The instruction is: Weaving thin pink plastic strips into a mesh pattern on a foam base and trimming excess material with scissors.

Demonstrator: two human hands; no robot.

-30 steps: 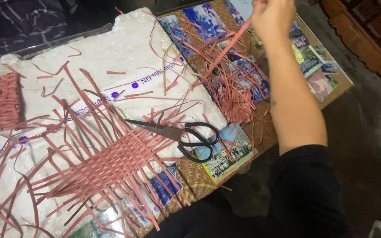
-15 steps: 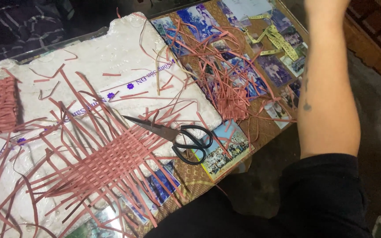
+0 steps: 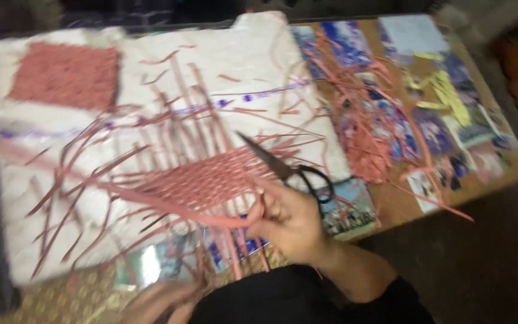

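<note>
Pinching a long pink strip [image 3: 169, 207] between thumb and fingers, the right hand [image 3: 289, 219] sits at the near edge of the half-woven pink mat [image 3: 211, 180], with the strip running leftward from it across the weave. The left hand [image 3: 157, 300] is low at the bottom edge, blurred, its fingers close to the loose strip ends hanging off the mat; whether it grasps anything I cannot tell. Black-handled scissors [image 3: 295, 174] lie shut just beyond the right hand, blades pointing onto the weave. The mat rests on a white sheet [image 3: 259, 66], and a finished pink woven square [image 3: 64, 75] lies at its far left corner. To the right, a heap of loose pink strips [image 3: 361, 138] covers printed photographs on the wooden table [image 3: 403, 201], near some yellow strips [image 3: 445, 90].
</note>
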